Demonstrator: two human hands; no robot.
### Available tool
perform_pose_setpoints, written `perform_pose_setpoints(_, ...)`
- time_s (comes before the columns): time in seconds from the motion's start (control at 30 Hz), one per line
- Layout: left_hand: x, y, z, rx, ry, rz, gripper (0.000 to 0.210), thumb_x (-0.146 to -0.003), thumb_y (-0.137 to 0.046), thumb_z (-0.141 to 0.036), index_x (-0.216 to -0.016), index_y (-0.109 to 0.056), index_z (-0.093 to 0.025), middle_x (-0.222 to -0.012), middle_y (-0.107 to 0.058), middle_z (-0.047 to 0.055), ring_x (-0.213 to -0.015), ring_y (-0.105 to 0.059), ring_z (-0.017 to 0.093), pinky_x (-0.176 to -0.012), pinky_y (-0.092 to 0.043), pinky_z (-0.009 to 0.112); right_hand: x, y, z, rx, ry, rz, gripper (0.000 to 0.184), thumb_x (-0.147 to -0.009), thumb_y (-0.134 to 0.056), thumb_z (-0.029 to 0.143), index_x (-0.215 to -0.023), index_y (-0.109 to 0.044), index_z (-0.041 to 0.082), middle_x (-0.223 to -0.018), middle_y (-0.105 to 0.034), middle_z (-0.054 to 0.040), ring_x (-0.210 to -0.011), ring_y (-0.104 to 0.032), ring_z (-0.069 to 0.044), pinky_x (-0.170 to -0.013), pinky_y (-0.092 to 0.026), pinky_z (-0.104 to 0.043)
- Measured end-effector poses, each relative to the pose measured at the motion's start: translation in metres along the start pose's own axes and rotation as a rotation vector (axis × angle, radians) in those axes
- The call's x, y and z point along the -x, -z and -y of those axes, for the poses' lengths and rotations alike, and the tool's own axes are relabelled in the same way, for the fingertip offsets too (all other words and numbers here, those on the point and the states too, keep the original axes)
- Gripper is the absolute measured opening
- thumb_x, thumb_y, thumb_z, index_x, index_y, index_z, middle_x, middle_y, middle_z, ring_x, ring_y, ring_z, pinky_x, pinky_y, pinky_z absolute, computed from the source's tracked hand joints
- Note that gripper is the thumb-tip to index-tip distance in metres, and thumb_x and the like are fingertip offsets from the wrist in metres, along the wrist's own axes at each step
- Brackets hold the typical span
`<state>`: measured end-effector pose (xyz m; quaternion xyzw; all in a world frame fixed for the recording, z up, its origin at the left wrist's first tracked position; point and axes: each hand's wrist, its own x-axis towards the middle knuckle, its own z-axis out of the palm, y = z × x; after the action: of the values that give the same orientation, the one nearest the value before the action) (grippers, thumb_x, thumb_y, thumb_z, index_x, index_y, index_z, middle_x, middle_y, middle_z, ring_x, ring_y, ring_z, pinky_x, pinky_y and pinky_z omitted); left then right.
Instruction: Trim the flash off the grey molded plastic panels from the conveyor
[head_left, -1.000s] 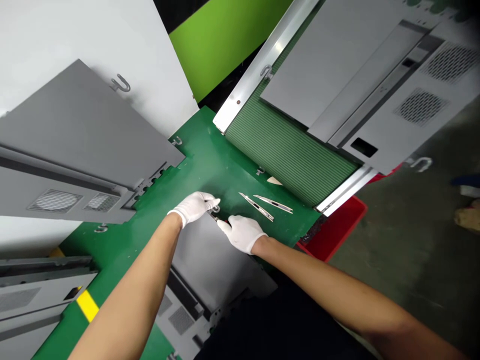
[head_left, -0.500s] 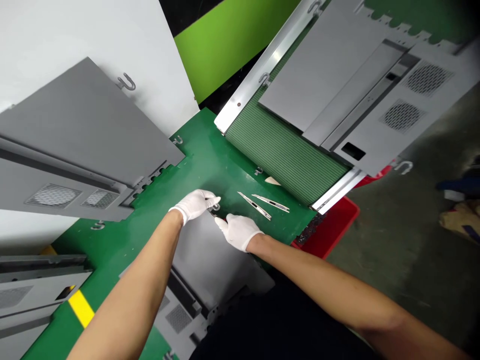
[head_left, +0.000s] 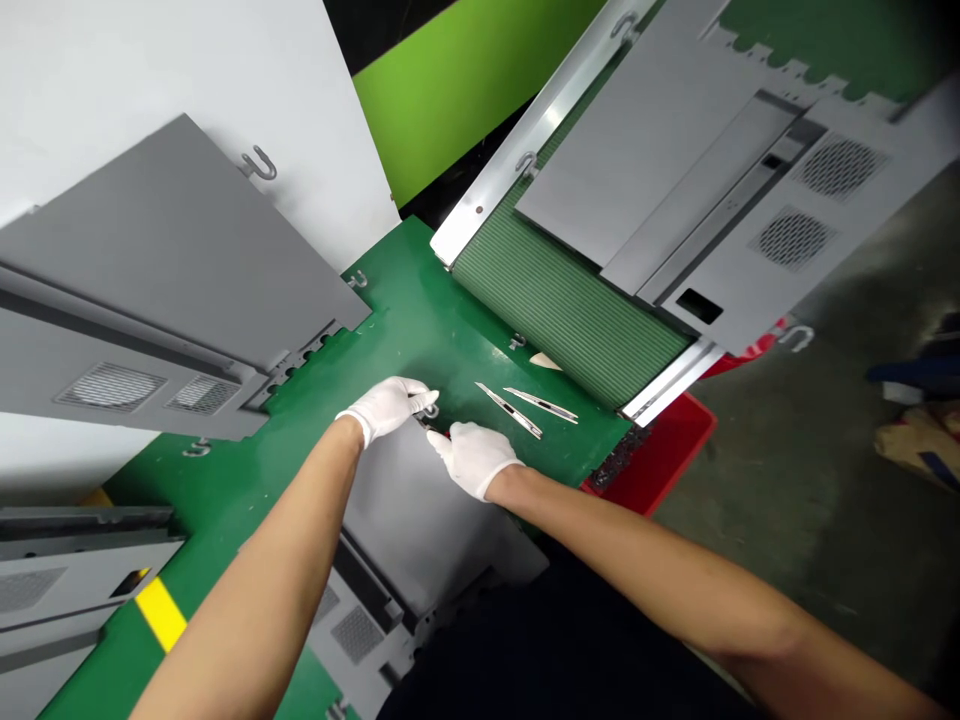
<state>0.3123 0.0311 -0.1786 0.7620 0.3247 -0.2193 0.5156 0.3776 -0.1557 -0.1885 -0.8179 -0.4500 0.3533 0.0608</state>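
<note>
A grey sheet-metal panel [head_left: 420, 510] lies in front of me, partly hidden by my arms and dark clothing. My left hand [head_left: 386, 410], in a white glove, is closed in a pinch at a U-shaped metal hook [head_left: 430, 411] on the panel's far edge. Just right of it, my right hand [head_left: 476, 460], also gloved, is closed with its thumb pointing at the hook. A bit of red shows by its fingers, but what it grips is mostly hidden. Two slim silver cutter knives [head_left: 510, 410] [head_left: 541, 404] lie beyond the right hand.
A ribbed green conveyor belt [head_left: 555, 290] carries another hooked grey panel [head_left: 645, 170] at upper right. A red bin [head_left: 675, 450] with small dark parts stands below its end. More grey panels [head_left: 180, 250] [head_left: 45, 590] stand at left on the green tabletop [head_left: 315, 400].
Both hands stay at the hook with almost no movement; the right hand has shifted very slightly left and up. The view has turned a little.
</note>
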Motion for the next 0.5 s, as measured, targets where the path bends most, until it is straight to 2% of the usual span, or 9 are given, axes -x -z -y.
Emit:
perform_pose_setpoints(0.17, -0.004, -0.003, 0.001, -0.003, 0.007, -0.003, 0.051, -0.075, -0.064, -0.069, -0.082, -0.072, -0.019, -0.089, -0.076, 0.006, -0.079, -0.065, 0.020, -0.077, -0.050, 0.032, 0.000, -0.001, 0.000, 0.035, 0.032, -0.036, 0.068, -0.100, -0.015, 0.059, -0.096, -0.065, 0.013, -0.087, -0.071, -0.0172, -0.083, -0.071, -0.029, -0.072, -0.050, -0.037)
perform_pose_setpoints(0.33, -0.006, -0.003, -0.001, -0.043, -0.024, 0.034, 0.051, -0.080, -0.057, -0.069, -0.085, -0.070, -0.020, -0.090, -0.075, 0.005, -0.080, -0.064, 0.019, -0.077, -0.049, 0.030, -0.004, 0.002, -0.006, 0.050, 0.065, -0.003, 0.069, -0.101, -0.016, 0.055, -0.103, -0.067, 0.009, -0.093, -0.072, -0.0203, -0.088, -0.069, -0.030, -0.078, -0.048, -0.038)
perform_pose_setpoints(0.5, -0.010, -0.002, -0.010, -0.331, -0.109, 0.070, 0.054, -0.081, -0.051, -0.070, -0.099, -0.073, -0.025, -0.107, -0.070, 0.006, -0.088, -0.062, 0.021, -0.079, -0.046, 0.031, -0.011, 0.011, -0.010, -0.015, 0.037, 0.080, 0.073, -0.099, -0.016, 0.060, -0.104, -0.067, 0.009, -0.097, -0.072, -0.0221, -0.094, -0.068, -0.034, -0.080, -0.046, -0.041)
